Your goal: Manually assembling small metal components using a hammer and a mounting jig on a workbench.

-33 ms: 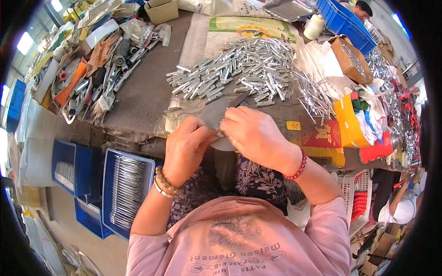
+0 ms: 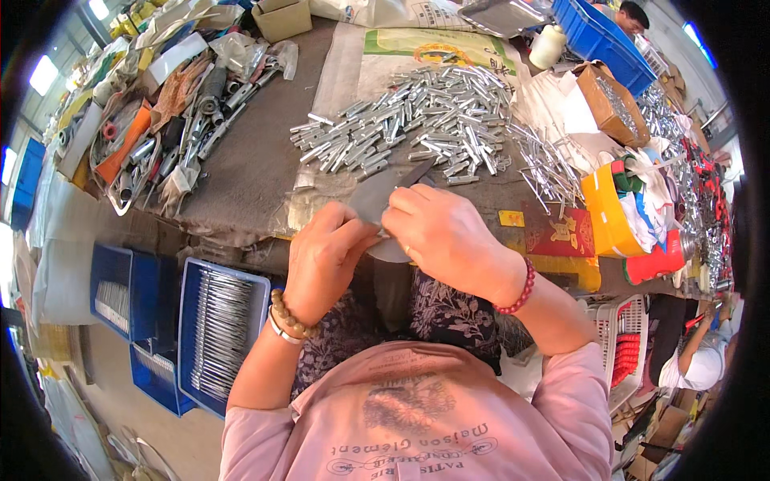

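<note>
Both hands meet at the counter [image 2: 241, 172] edge: the left hand [image 2: 325, 256] and right hand [image 2: 441, 236] pinch a small part, too hidden to identify, over a grey disc [image 2: 373, 196], just below the metal tubes [image 2: 417, 120].

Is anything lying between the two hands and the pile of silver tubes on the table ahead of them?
Only the grey curved blade that the left hand and right hand hold reaches toward the pile of silver tubes; the mat between looks bare.
</note>
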Available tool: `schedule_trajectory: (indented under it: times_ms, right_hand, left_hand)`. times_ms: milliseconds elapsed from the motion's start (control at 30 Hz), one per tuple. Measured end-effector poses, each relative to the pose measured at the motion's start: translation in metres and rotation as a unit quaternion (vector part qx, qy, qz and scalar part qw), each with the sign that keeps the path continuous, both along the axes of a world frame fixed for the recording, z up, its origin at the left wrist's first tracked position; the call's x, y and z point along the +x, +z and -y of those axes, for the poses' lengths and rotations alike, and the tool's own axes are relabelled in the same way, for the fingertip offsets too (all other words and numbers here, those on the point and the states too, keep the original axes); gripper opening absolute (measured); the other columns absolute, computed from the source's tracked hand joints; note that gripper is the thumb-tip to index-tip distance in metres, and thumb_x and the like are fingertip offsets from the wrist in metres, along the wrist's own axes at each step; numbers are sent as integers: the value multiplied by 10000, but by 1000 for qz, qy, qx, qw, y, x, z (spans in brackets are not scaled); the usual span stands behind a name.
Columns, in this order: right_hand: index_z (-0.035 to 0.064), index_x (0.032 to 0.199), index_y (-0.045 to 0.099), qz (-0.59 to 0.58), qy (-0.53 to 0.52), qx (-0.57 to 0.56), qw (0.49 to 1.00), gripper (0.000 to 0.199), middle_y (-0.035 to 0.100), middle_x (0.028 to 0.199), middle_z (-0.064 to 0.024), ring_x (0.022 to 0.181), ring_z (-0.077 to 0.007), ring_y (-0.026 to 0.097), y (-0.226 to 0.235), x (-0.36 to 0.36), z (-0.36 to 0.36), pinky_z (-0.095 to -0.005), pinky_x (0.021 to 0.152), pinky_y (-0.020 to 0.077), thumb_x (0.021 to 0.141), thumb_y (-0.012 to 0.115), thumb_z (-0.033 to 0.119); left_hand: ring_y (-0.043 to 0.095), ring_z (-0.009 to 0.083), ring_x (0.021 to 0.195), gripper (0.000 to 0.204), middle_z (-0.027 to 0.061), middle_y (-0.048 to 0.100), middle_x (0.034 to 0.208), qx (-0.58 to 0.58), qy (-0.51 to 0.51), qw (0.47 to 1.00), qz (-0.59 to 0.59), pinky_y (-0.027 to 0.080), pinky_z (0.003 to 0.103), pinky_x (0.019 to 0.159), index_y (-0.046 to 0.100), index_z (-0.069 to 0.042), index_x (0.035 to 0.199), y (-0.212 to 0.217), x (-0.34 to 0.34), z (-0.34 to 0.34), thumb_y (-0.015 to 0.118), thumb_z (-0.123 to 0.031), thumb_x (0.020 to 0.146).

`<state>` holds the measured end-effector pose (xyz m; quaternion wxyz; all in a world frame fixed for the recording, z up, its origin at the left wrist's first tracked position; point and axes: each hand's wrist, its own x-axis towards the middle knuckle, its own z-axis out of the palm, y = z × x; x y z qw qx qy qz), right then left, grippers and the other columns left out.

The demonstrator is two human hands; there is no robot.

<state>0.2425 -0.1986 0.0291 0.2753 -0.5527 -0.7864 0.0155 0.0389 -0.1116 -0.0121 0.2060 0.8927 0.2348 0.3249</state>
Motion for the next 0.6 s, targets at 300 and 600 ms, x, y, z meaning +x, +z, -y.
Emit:
schedule_trajectory:
  times_ms: [300, 600]
  right_hand:
    - [74, 986, 687, 61, -57, 11, 996, 176, 621, 964, -87, 966, -302, 654, 10, 2, 20, -415, 839, 550, 828, 740, 130]
    - [89, 1260, 734, 31, -231, 68, 970, 441, 633, 972, -121, 882, -325, 676, -16, 29, 61, -449, 764, 572, 829, 752, -1]
  left_hand:
    - [673, 321, 815, 137, 77, 646, 896, -8, 2, 999, 32, 538, 430, 686, 762, -83, 955, -5, 0, -1, 833, -80, 838]
    - [681, 284, 812, 183, 83, 651, 919, -55, 7, 997, 46, 543, 369, 706, 790, -38, 991, -6, 2, -1, 859, -25, 821]
